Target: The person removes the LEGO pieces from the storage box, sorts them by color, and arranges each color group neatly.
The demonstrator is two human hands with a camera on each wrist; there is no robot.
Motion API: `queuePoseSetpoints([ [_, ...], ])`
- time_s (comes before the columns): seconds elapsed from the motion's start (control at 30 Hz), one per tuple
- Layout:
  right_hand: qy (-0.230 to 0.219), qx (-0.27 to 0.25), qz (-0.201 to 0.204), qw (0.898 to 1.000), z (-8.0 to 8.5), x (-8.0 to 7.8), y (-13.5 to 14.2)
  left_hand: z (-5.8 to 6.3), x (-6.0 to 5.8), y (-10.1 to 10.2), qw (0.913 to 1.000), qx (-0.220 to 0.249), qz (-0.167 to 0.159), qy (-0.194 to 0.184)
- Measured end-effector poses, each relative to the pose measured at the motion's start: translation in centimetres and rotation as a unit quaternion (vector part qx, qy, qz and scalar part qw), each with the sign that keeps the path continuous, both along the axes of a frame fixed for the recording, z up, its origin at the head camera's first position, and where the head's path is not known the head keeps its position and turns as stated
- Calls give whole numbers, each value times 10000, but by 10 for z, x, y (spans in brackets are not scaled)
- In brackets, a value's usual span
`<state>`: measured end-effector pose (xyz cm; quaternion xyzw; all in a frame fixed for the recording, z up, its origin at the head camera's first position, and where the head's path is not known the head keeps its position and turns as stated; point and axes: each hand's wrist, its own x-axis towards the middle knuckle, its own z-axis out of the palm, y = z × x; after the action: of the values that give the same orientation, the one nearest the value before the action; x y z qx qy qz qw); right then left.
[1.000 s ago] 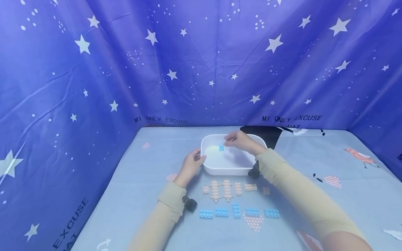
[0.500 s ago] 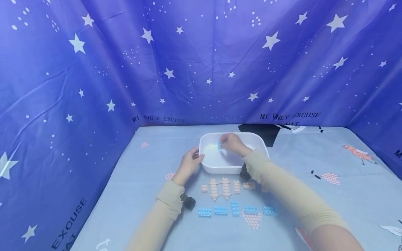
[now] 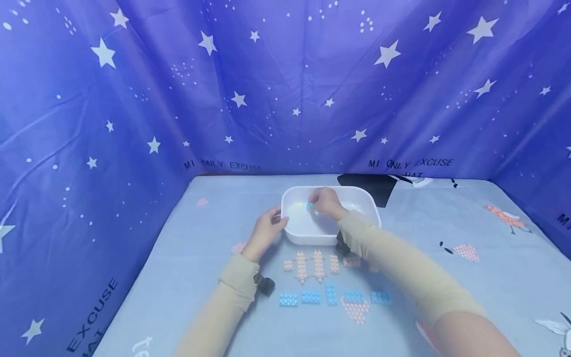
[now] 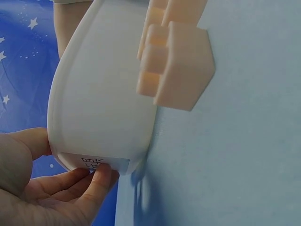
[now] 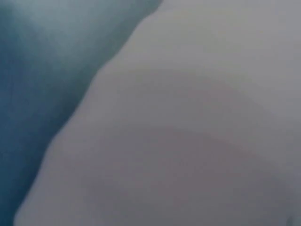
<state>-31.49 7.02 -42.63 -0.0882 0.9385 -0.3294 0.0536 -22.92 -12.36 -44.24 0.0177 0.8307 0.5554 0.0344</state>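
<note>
A white plastic box (image 3: pixel 312 240) stands on the table. My left hand (image 3: pixel 266 229) holds its left end. In the left wrist view, the thumb of the left hand (image 4: pixel 61 188) lies at the rim and the fingers touch the outer wall by a printed label (image 4: pixel 94 161). Inside the box, my right hand (image 3: pixel 327 202) has its fingertips at a small blue building brick (image 3: pixel 309 205) and appears to pinch it; the fingers partly cover the brick. The right wrist view is blurred and filled by a pale wall of the box (image 5: pixel 188 155).
In front of the box lie peach building bricks (image 3: pixel 333 264) and two long peach studded pieces (image 3: pixel 301 267). Nearer me is a row of several blue bricks (image 3: pixel 311 297). A patterned cloth (image 3: pixel 192 277) covers the table; a starry curtain (image 3: pixel 267 64) hangs behind.
My right hand has moved left and down inside the box, onto the small blue brick. The left hand stays on the box's left end. The head view has shifted slightly.
</note>
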Motion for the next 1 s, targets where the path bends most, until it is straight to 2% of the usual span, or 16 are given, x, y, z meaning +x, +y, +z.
queuePoseSetpoints([
  [0.27, -168, -184, -42, 9997, -5, 2, 9, -5, 7, 9, 10000, 54, 54, -18],
  [0.5, -346, -281, 125, 9989, -11, 5, 6, -11, 15, 9, 9997, 120, 213, 29],
  [0.7, -433, -385, 269, 9980, -15, 10, 4, -13, 19, 7, 9994, -40, 332, 11],
  [0.83, -450, -474, 238, 9976, -13, 7, 5, -10, 14, 6, 9992, -196, 320, 111],
  [1.0, -344, -605, 287, 9972, -3, 2, 6, -2, 3, 6, 9985, -287, 337, 329],
])
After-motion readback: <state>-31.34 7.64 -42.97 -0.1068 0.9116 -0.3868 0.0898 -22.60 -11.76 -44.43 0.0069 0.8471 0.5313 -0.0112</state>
